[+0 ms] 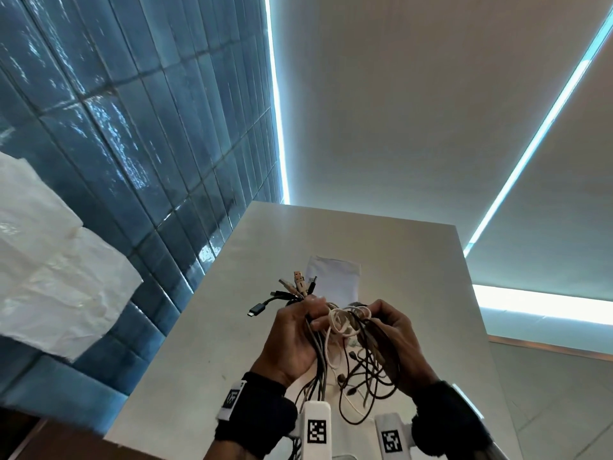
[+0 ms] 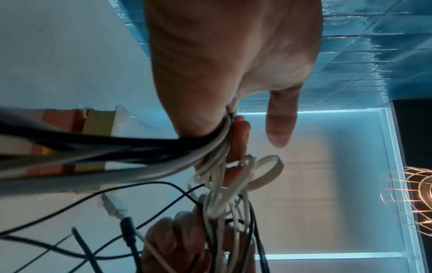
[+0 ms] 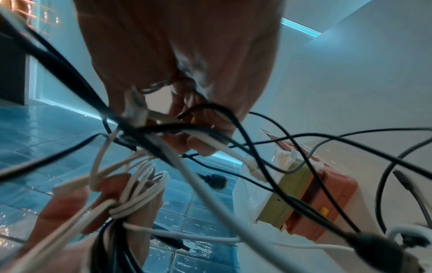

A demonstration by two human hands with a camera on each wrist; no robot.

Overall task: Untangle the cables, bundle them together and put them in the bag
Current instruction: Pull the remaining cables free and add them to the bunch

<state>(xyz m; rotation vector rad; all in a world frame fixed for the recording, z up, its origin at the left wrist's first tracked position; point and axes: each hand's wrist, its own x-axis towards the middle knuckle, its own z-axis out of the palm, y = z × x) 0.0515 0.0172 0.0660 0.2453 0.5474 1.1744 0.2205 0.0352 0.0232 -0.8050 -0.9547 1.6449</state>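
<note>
A tangle of black, grey and white cables point(image 1: 345, 327) hangs between both hands above the white table point(image 1: 215, 327). My left hand point(image 1: 300, 327) grips the gathered strands, and several plug ends point(image 1: 297, 287) fan out above its fingers. My right hand point(image 1: 386, 322) pinches the looped white and dark strands beside it. Loose ends dangle below toward the wrists. A pale flat bag point(image 1: 335, 277) lies on the table beyond the hands. In the left wrist view the left hand point(image 2: 243, 134) holds the strands point(image 2: 140, 153). The right wrist view shows the right hand point(image 3: 196, 133) pinching a white cable point(image 3: 222, 147).
A blue tiled wall point(image 1: 132, 127) runs along the table's left side, with crumpled white plastic point(image 1: 49, 277) in front of it. An orange and green box point(image 3: 315, 199) wrapped in clear plastic sits on the table near the hands. Light strips point(image 1: 530, 144) glow beyond the table.
</note>
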